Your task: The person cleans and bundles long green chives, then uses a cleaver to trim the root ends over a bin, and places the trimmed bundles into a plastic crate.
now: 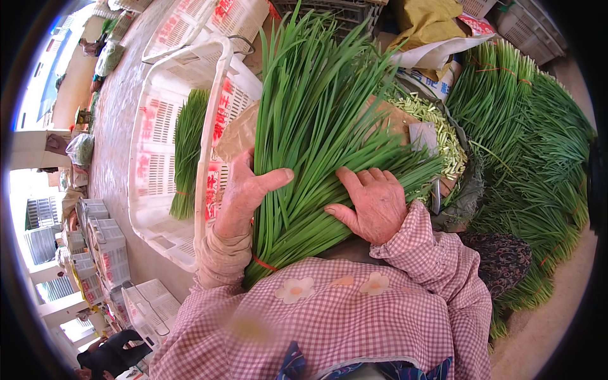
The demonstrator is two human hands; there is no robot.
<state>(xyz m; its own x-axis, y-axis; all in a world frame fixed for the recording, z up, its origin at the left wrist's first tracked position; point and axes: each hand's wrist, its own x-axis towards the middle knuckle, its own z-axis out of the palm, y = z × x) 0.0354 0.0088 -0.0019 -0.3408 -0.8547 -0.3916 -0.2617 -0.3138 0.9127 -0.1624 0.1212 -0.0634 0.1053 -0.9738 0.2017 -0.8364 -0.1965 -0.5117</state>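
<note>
A large bunch of garlic chives [304, 142] lies across my lap, its lower end bound with a red band [264, 264] near my waist. My left hand [251, 187] cups the bunch's left edge, thumb across the leaves, fingers hidden behind them. On the right side of the leaves rests my right hand [370, 202], fingers curled and thumb apart; whether it grips any leaves cannot be told. Beyond it are a metal blade [423, 137] and many short cut stem pieces [449, 142] in a sack-lined container. A white plastic crate [209, 142] at my left holds another banded bunch [190, 152].
Banded chives [532, 142] are heaped on the floor at the right. Another white crate [190, 28] and a yellow sack [425, 23] stand ahead. Stacked crates [109, 247] line the far left. A person in dark clothes [114, 351] is at the lower left.
</note>
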